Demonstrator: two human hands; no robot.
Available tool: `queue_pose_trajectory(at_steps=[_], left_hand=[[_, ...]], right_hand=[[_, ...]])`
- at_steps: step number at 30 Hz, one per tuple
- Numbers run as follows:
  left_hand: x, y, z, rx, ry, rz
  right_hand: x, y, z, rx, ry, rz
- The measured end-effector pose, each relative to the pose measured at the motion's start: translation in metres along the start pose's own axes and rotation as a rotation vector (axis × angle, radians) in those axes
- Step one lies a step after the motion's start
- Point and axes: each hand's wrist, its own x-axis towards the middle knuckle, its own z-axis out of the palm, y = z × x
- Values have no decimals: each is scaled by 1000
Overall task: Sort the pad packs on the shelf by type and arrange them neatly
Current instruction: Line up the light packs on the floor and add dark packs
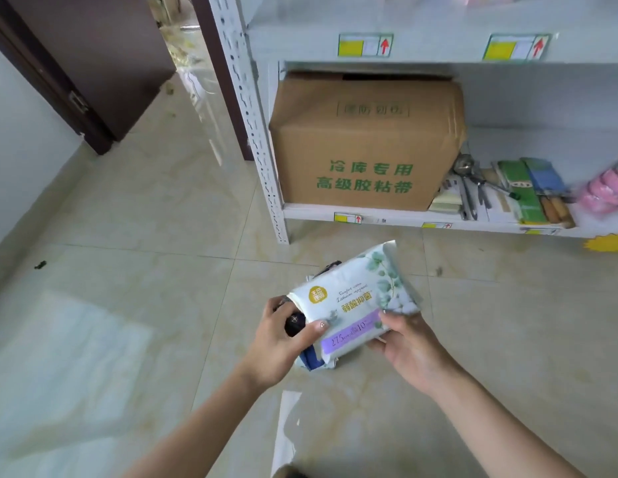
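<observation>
Head view: both hands hold a stack of pad packs in front of the white shelf (283,212), above the tiled floor. Left hand (283,339) grips the stack's left end, thumb on the top white pad pack (355,305) with purple band. Right hand (409,343) grips its right end from below. A dark-blue pack (309,357) shows underneath. Cardboard box (366,143) sits on the shelf's bottom level behind the packs.

Both bare forearms reach forward, converging. The left hand (283,339) forms a grip with its thumb laid flat on top and fingers curled beneath. The right hand (409,346) forms its grip palm-up, thumb tip pinching from above, fingers cupped underneath, wrist slightly bent.
</observation>
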Motion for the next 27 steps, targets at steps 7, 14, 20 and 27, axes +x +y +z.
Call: queue_pose_trajectory(at_steps=[7,14,20,27], left_hand=[[31,-128,21,-245,-216,-89],[62,-270,28,154,-256,-116],[57,-368,53,177,-369,-172],[76,-449,46,274,154,-244]], right_hand=[[45,93,-69,-267,-19,72],[97,185,-149,-571,-58,398],[120,277,-204,-693,-74,460],[158,337,-265,-837,-59,388]])
